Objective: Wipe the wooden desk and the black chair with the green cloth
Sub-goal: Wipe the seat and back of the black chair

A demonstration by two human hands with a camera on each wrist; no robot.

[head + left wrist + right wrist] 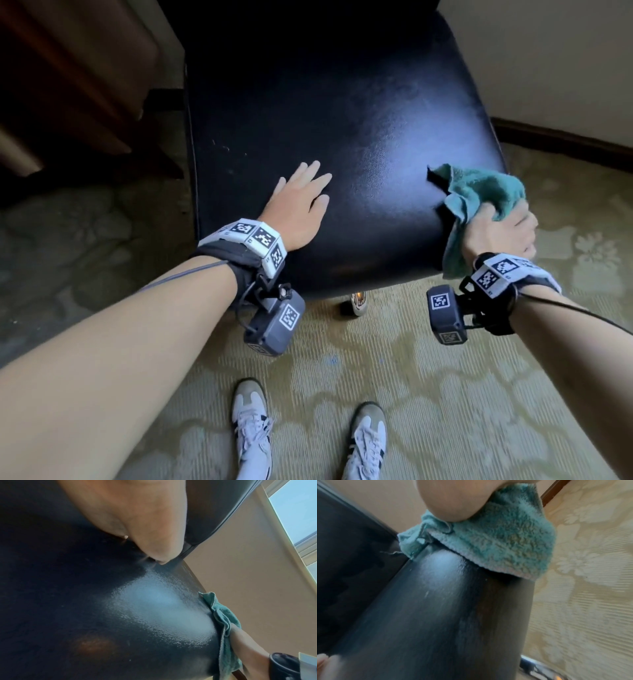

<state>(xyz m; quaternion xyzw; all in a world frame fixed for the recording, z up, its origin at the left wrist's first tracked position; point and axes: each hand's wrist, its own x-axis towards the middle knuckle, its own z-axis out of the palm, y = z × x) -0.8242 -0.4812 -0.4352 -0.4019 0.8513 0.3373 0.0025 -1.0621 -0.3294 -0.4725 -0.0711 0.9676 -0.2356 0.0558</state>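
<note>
At four o'clock on the black chair (342, 137) seat, my right hand (500, 233) clutches the green cloth (479, 198), its long axis running ten-to-four; my left hand (298, 205) presses flat at seven o'clock, fingers straight.

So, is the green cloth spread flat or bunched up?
Bunched up: the green cloth is crumpled in the right hand at the chair seat's right edge.

Patterned carpet (445, 394), white sneakers (251, 428)

No readable text, labels, brands or numbers appear on anything in view.
</note>
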